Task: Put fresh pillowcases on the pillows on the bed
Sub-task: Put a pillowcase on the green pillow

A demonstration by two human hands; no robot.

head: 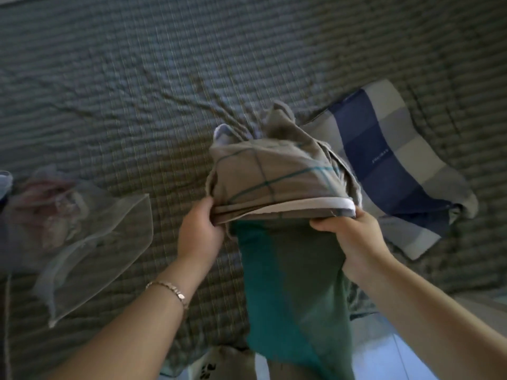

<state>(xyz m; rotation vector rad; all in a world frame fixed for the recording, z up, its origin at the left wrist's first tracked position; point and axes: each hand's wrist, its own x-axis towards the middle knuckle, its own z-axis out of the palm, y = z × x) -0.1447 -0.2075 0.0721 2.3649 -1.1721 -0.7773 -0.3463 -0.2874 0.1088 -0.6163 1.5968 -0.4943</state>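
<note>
I hold a pillow upright over the bed's near edge. A grey pillowcase with thin teal check lines (pixel 269 174) is bunched over its top end, and a white edge shows at the hem. Below the hem the pillow's green and grey lower part (pixel 296 292) hangs down. My left hand (pixel 200 229) grips the bunched hem on the left side. On the right side my right hand (pixel 356 239) grips the same hem. A second pillow in a blue, grey and white checked case (pixel 389 165) lies flat on the bed to the right.
The bed is spread with a grey-green ribbed cover (pixel 137 91), wrinkled near the middle. A clear plastic zip bag (pixel 90 242) with pinkish cloth inside lies at the left. Light floor tiles (pixel 389 349) show at the bottom right beyond the bed's edge.
</note>
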